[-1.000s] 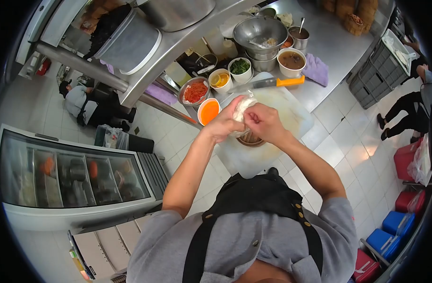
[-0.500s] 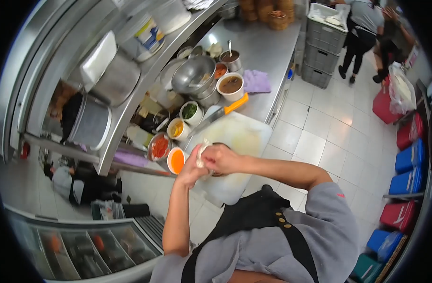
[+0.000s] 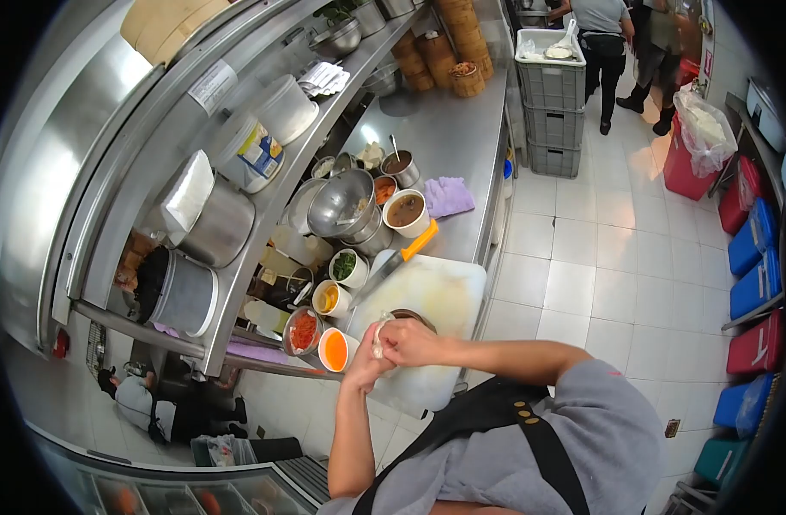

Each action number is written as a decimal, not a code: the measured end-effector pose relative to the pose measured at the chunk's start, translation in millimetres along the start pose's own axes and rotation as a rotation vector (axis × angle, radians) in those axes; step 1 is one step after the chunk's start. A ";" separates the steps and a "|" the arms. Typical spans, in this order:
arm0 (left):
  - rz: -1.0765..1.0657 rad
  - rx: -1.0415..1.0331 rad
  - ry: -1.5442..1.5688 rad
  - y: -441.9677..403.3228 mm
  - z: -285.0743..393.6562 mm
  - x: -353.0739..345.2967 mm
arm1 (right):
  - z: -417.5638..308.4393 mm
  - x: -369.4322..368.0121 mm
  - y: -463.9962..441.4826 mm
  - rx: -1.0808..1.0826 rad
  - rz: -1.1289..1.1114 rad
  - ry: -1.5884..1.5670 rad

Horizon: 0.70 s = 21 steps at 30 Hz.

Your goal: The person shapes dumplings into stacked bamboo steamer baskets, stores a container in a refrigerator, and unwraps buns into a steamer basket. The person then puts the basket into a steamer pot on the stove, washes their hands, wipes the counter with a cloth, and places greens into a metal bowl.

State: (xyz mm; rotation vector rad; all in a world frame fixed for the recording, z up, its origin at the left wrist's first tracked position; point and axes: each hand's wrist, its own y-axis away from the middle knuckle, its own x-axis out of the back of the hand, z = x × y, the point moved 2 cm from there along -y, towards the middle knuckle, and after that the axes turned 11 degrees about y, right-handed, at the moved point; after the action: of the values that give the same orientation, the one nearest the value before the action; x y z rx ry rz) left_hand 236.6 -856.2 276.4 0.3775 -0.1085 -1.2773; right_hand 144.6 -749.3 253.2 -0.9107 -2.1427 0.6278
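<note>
My left hand (image 3: 366, 367) and my right hand (image 3: 413, 342) meet above the near part of a white cutting board (image 3: 440, 287). Their curled fingers pinch a small, pale, crumpled piece (image 3: 378, 335) that looks like dough; most of it is hidden. Just behind my right hand shows the rim of a round brown bowl (image 3: 420, 318), partly covered by the hand. A knife with an orange handle (image 3: 420, 239) lies along the board's far left edge. Left of my hands stands a white cup of orange liquid (image 3: 335, 349), beside a container of chopped red food (image 3: 304, 332).
Behind are a tub of brown liquid (image 3: 406, 212), steel bowls (image 3: 341, 203), a cup of greens (image 3: 348, 268) and a purple cloth (image 3: 447, 196). A steel shelf (image 3: 264, 197) overhangs the left side. Stacked grey crates (image 3: 551, 112) and other people stand farther back.
My view has shifted, so the counter and shelf sit lower in the picture. Both hands stay together on the pale piece. People in the background have moved.
</note>
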 end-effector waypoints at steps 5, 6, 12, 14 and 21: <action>0.093 -0.029 -0.182 -2.8 -37.6 19.4 | 4.6 -10.7 0.3 0.072 -0.230 0.029; 0.109 -0.107 -0.231 -2.7 -40.4 15.6 | 9.9 -15.9 -0.1 0.057 -0.284 0.104; 0.242 -0.104 0.102 24.8 -21.1 26.4 | 55.7 -14.8 23.2 -0.610 0.162 -0.080; 0.269 -0.179 0.363 34.7 -24.0 36.0 | 73.0 -10.5 34.1 -0.775 0.264 -0.109; 0.259 -0.259 0.382 27.5 -20.7 54.5 | 103.2 4.9 15.3 -0.806 0.104 -0.675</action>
State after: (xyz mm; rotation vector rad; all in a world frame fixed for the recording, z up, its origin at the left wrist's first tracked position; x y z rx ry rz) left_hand 283.7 -896.9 259.2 0.3639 0.3205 -0.9313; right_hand 69.6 -751.6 180.6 -1.3655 -3.0639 0.0747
